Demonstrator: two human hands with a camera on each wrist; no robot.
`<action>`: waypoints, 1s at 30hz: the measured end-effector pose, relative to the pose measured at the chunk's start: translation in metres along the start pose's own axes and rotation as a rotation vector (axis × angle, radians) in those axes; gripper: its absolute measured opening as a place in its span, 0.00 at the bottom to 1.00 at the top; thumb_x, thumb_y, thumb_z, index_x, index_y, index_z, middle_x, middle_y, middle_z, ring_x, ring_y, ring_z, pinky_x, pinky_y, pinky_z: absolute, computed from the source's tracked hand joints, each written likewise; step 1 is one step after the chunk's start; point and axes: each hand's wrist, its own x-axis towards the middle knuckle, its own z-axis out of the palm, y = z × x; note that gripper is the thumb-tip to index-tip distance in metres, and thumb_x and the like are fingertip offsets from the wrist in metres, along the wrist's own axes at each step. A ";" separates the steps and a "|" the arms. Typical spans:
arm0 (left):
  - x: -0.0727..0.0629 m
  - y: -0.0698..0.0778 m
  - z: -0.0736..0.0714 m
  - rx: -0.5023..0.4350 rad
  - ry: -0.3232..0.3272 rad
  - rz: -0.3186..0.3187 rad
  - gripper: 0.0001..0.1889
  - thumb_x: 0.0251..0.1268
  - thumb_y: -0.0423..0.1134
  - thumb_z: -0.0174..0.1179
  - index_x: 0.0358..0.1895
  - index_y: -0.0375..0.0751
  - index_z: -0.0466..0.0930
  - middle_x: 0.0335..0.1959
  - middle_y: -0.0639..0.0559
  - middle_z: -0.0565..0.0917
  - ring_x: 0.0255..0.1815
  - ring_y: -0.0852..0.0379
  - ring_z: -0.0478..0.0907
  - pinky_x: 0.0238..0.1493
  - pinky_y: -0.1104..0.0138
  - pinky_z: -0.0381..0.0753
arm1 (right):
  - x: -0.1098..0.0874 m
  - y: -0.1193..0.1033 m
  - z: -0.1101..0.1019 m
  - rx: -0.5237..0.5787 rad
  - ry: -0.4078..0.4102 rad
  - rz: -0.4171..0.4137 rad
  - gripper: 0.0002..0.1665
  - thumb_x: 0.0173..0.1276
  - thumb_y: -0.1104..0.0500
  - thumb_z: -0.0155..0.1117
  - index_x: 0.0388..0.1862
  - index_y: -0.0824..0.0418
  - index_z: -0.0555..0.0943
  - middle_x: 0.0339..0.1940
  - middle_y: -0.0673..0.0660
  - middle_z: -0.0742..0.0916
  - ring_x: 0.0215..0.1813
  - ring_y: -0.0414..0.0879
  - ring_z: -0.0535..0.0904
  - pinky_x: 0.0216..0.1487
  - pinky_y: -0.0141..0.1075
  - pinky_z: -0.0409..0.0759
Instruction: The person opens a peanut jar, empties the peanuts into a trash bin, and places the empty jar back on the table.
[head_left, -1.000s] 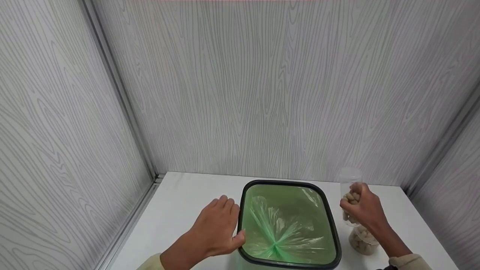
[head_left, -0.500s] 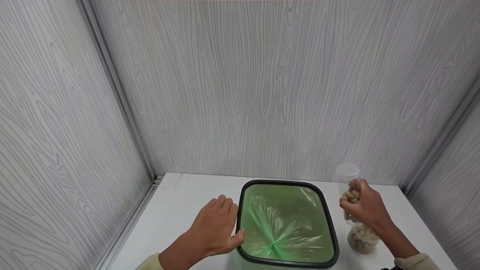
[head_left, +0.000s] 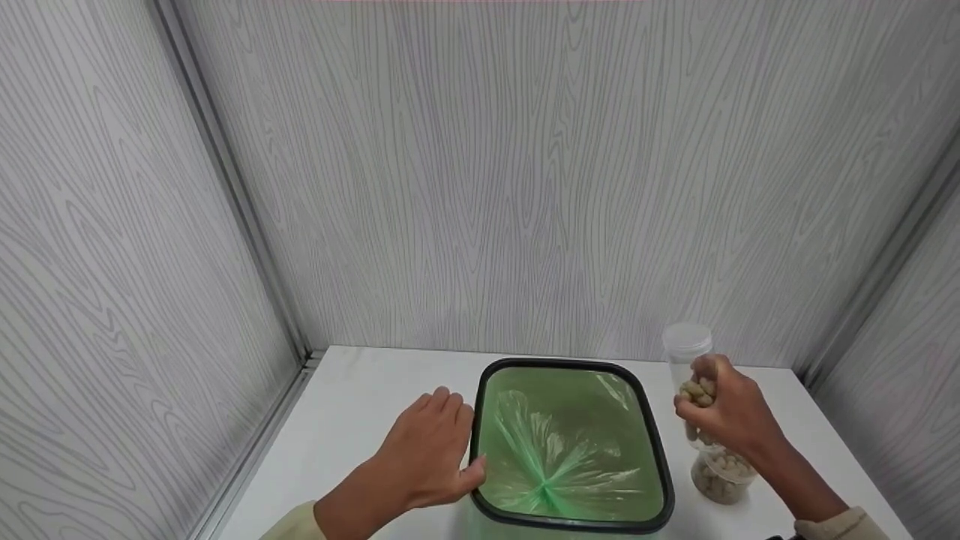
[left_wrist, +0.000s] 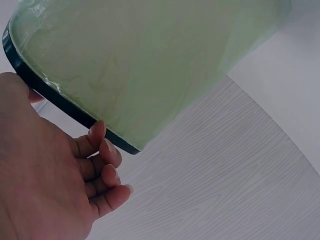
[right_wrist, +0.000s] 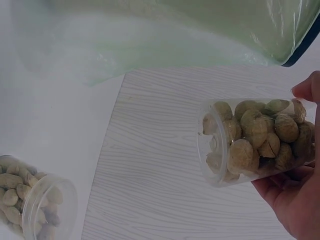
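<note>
My right hand (head_left: 724, 405) grips a clear plastic jar (right_wrist: 220, 142) around its side. Brown, wrinkled, nut-like pieces (right_wrist: 257, 132) fill the part beside my fingers, and a whitish lid (head_left: 688, 337) caps the top in the head view. A square bin (head_left: 571, 364) with a dark rim stands between my hands, lined with a thin green plastic bag (head_left: 555, 450). My left hand (head_left: 431, 450) rests at the bin's left rim. Its thumb lies over the edge and its other fingers (left_wrist: 111, 200) are loosely bent along the outside.
A second clear jar (head_left: 721, 480) of similar pale pieces is on the white table (head_left: 360, 405), just below my right hand. Wood-patterned panels (head_left: 480, 187) wall the table at the back and both sides.
The jar in my right hand has shifted slightly left, and its lid shows more plainly. The left hand stays at the bin's rim; the whole head view has drifted a little.
</note>
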 end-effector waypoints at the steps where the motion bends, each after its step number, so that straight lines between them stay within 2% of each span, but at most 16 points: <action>1: 0.000 0.000 0.000 -0.001 -0.005 -0.001 0.24 0.69 0.61 0.52 0.40 0.40 0.76 0.33 0.51 0.72 0.36 0.55 0.63 0.44 0.64 0.70 | 0.000 -0.001 -0.001 -0.002 -0.002 -0.003 0.24 0.57 0.62 0.75 0.50 0.65 0.76 0.31 0.53 0.82 0.30 0.36 0.72 0.32 0.30 0.73; 10: 0.001 -0.001 -0.004 -0.031 -0.042 -0.015 0.25 0.71 0.63 0.50 0.40 0.41 0.74 0.32 0.53 0.70 0.36 0.56 0.62 0.45 0.64 0.69 | -0.001 -0.011 -0.013 -0.014 -0.020 0.000 0.22 0.56 0.62 0.75 0.47 0.64 0.76 0.28 0.52 0.80 0.29 0.37 0.71 0.30 0.30 0.72; 19: 0.003 -0.002 -0.008 -0.001 -0.014 -0.021 0.27 0.70 0.64 0.51 0.40 0.40 0.74 0.32 0.52 0.72 0.36 0.55 0.63 0.44 0.64 0.70 | 0.000 -0.019 -0.023 -0.045 -0.021 -0.049 0.22 0.54 0.63 0.76 0.45 0.63 0.76 0.28 0.52 0.79 0.28 0.37 0.71 0.28 0.30 0.71; 24: 0.005 -0.003 -0.009 0.029 0.015 -0.010 0.26 0.68 0.64 0.52 0.38 0.41 0.73 0.29 0.53 0.69 0.34 0.56 0.61 0.42 0.66 0.68 | 0.001 -0.022 -0.025 -0.056 -0.014 -0.075 0.23 0.52 0.63 0.76 0.45 0.62 0.76 0.30 0.52 0.79 0.29 0.36 0.71 0.28 0.30 0.72; 30: 0.006 -0.004 -0.012 -0.011 -0.001 -0.016 0.23 0.68 0.60 0.53 0.40 0.40 0.75 0.32 0.52 0.70 0.35 0.56 0.62 0.42 0.65 0.69 | 0.002 -0.026 -0.027 -0.068 -0.001 -0.110 0.23 0.49 0.63 0.77 0.43 0.62 0.77 0.30 0.52 0.79 0.30 0.35 0.70 0.28 0.30 0.71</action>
